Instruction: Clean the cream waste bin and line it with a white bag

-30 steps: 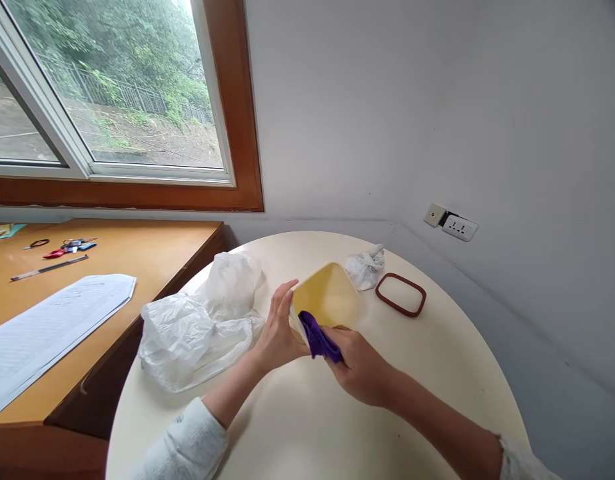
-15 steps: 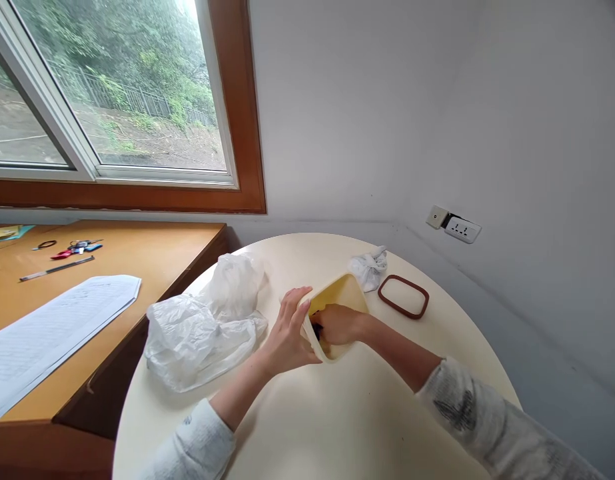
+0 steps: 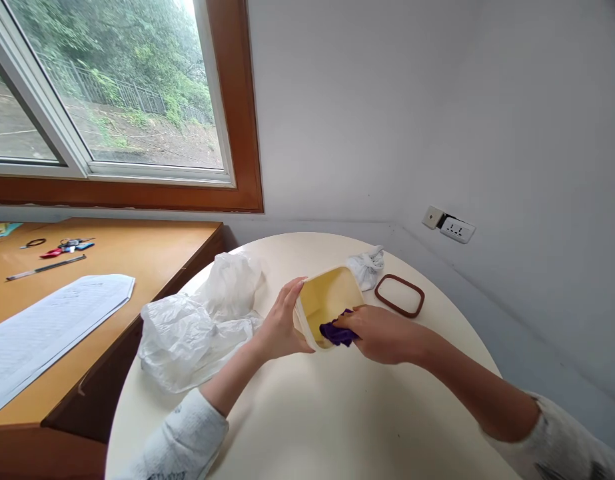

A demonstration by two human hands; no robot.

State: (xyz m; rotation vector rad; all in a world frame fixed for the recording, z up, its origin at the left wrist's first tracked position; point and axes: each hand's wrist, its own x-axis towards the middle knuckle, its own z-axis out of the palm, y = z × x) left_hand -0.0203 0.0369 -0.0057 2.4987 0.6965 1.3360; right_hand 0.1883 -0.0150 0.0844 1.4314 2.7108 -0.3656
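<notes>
A pale yellow plastic container is tilted with its opening toward me above the round table. My left hand grips its left side, fingers at the upper rim and thumb at the lower one. My right hand is closed on a crumpled purple cloth at the container's lower right rim. Part of the cloth lies over the opening; the rest is hidden by my fingers. Behind the container to the right lies a brown-rimmed lid, apart from both hands.
On the cream round table, crumpled white plastic bags lie at left and a small knotted bag at the back right. The wooden desk beside it bears papers, a pen and keys. A wall socket is at right.
My right hand has come out of the container toward the lower right, bringing the purple cloth into view. The container has turned so more of its inside shows.
</notes>
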